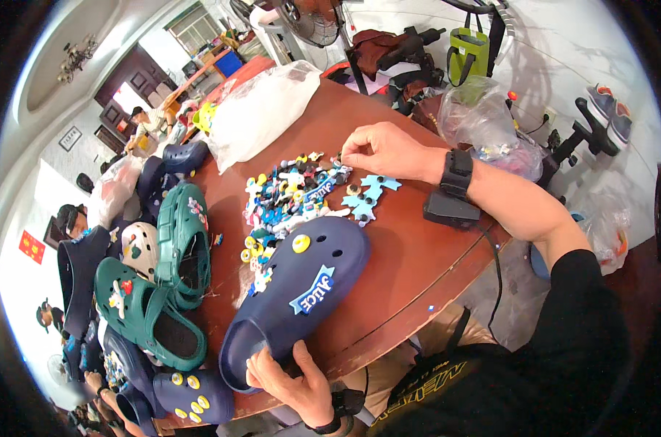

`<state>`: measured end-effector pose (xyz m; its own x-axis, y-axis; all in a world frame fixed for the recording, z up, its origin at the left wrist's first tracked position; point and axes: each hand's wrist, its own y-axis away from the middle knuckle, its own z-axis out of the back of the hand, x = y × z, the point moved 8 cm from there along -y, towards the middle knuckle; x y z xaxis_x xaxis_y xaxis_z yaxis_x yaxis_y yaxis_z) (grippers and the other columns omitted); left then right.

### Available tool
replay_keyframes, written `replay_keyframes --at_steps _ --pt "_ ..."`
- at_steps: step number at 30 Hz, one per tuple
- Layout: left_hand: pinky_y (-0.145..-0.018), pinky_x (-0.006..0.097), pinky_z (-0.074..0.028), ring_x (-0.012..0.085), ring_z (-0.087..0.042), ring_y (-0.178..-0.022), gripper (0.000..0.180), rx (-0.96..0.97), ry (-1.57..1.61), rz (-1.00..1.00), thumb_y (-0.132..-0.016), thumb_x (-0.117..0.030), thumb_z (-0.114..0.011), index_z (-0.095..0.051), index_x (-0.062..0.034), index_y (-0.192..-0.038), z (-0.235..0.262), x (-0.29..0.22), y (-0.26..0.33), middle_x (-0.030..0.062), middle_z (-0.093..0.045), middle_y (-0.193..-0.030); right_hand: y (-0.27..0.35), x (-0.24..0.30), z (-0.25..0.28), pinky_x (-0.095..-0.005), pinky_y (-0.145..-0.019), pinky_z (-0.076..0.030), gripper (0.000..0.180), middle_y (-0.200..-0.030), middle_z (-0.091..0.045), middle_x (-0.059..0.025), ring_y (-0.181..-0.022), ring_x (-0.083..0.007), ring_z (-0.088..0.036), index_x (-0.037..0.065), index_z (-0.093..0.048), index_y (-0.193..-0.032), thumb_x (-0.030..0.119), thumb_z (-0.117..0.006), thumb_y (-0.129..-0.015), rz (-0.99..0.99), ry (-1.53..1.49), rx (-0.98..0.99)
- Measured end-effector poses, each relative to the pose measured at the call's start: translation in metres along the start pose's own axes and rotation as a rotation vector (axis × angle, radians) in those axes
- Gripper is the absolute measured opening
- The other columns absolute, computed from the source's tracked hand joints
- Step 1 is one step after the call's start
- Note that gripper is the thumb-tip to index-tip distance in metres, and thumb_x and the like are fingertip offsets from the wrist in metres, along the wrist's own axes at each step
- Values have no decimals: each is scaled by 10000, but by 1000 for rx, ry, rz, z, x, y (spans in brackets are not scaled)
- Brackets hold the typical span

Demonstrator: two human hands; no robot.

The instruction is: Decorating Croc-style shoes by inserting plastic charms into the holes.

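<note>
A navy clog [334, 273] rests on the table in front of me, its toe pointing away to the right. My left hand [294, 382] grips its heel opening, fingers curled over the rim. On the clog's upper are a yellow ring-shaped charm [300, 243] and a blue banner-shaped charm [313, 290] with lettering. My right hand [392, 151] is at the far right edge of a heap of small shoe charms [290, 193], its fingers pinched together. Whatever lies between those fingertips, if anything, is too small to make out. Light-blue charms [370, 195] lie just below that hand.
Green clogs [145, 306] with charms stand at the left, beside more navy clogs [192, 397] and a cream clog [139, 247]. A white plastic sheet [261, 113] covers the table's far part. A black box with a cable [451, 210] sits by the right edge. Other people are at the left.
</note>
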<state>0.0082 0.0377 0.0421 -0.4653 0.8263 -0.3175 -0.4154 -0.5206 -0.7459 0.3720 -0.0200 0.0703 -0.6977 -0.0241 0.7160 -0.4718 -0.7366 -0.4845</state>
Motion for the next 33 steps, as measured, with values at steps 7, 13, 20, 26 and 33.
replay_keyframes --at_steps 7,13,20,26,33 --pt "-960 482 -338 370 -498 -1046 411 68 -80 17 -810 -135 -704 -556 -5 -1171 7 -3 -8 173 -577 -1115 -13 14 -62 -420 -804 -489 337 -1031 -633 -160 -945 -320 -607 83 -648 -1123 252 -641 -831 440 349 177" --pt "-799 407 -328 281 -525 -863 341 55 249 23 -776 -171 -720 -574 -63 -1065 6 -13 -21 98 -552 -895 9 -12 -27 -358 -920 -380 197 -1061 -514 -110 -1043 -299 -488 20 -543 -890 -13 -652 -729 396 392 149" --pt "-795 417 -329 287 -525 -868 359 50 174 -2 -776 -181 -724 -568 -56 -1074 -2 -18 -22 103 -558 -906 7 -22 -18 -281 -854 -458 144 -994 -626 -63 -945 -152 -583 -24 -612 -1006 60 -579 -893 62 -37 82" --pt "-901 446 -323 331 -522 -947 366 -11 -36 6 -769 -180 -738 -581 -28 -1062 15 2 -10 137 -575 -969 7 76 -54 -281 -831 -491 217 -1020 -648 -49 -928 -115 -597 -11 -625 -1087 101 -569 -909 79 -409 406" --pt "-969 489 -291 367 -473 -1031 419 23 25 32 -814 -149 -704 -526 38 -1144 -2 -5 -5 182 -555 -1055 37 87 -52 -299 -860 -452 188 -988 -670 -62 -950 -155 -599 42 -663 -1042 132 -574 -902 234 -469 626"
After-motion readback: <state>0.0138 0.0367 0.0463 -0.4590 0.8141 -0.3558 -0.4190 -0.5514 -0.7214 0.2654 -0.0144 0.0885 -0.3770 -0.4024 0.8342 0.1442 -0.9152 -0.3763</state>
